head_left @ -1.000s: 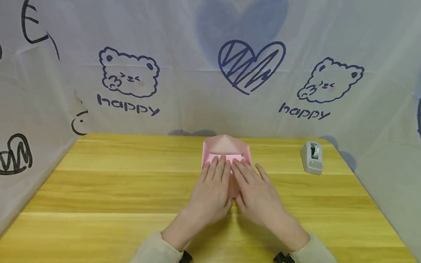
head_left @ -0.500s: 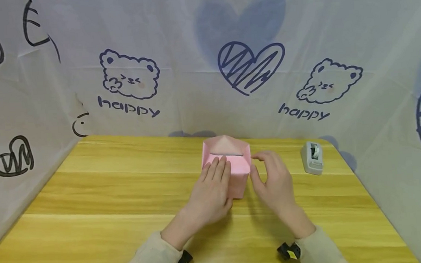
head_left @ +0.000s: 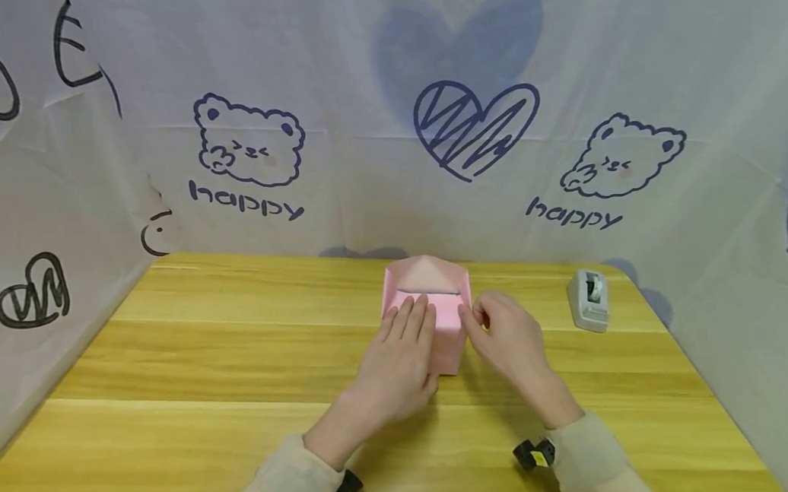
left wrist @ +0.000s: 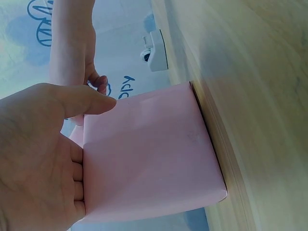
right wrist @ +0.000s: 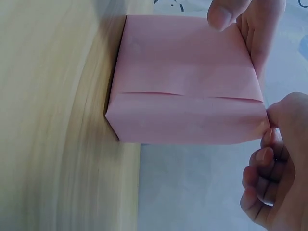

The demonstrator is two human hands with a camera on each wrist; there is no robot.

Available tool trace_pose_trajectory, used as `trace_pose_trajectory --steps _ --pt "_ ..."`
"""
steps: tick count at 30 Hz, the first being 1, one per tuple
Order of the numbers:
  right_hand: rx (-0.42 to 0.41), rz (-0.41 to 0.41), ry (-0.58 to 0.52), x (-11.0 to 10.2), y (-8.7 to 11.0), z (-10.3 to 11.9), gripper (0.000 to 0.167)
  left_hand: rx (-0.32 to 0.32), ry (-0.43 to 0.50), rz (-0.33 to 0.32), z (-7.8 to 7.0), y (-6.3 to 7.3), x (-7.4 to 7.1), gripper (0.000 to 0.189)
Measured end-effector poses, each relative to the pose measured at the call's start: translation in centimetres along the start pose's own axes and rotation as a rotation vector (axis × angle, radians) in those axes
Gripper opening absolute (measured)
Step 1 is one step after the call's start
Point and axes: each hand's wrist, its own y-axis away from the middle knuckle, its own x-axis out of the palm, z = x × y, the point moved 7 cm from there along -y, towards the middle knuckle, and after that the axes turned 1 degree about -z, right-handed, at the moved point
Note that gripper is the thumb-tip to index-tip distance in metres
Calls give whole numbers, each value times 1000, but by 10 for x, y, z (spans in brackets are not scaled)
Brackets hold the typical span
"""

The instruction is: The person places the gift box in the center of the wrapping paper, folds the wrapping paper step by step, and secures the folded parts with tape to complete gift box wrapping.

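Note:
A box wrapped in pink paper (head_left: 447, 343) stands on the table, with a raised paper flap (head_left: 426, 274) along its far side. My left hand (head_left: 395, 364) lies on the left part of the box's top, its fingers straight and together. In the left wrist view its thumb reaches over the near edge of the pink box (left wrist: 149, 154). At the upper right edge, my right hand (head_left: 510, 341) pinches the paper between thumb and forefinger. The right wrist view shows those fingertips at the corner, the other fingers of the right hand (right wrist: 293, 159) curled beneath.
A white tape dispenser (head_left: 588, 301) with a roll in it stands at the table's back right. The wooden table (head_left: 236, 348) is edged at the back and sides by a white cloth (head_left: 363, 195) printed with hearts and bears. Each wrist wears a small black camera (head_left: 535, 455).
My right hand has left the box's top, swung out to the right, and come back to pinch the paper at the upper right edge. My left hand stays in place on the top.

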Motion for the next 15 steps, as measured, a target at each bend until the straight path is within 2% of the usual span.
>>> trace_pose_trajectory --steps 3,7,11,15 --pt "-33 -5 1 1 -2 0 39 2 -4 -3 0 0 0 88" --pt "-48 -10 -119 3 -4 -4 39 3 -5 -7 0 0 -1 88" --pt "-30 -9 -259 6 -5 -9 39 6 3 -2 0 0 -1 87" --pt "6 10 -274 7 -6 -11 42 7 12 6 0 0 -1 87"
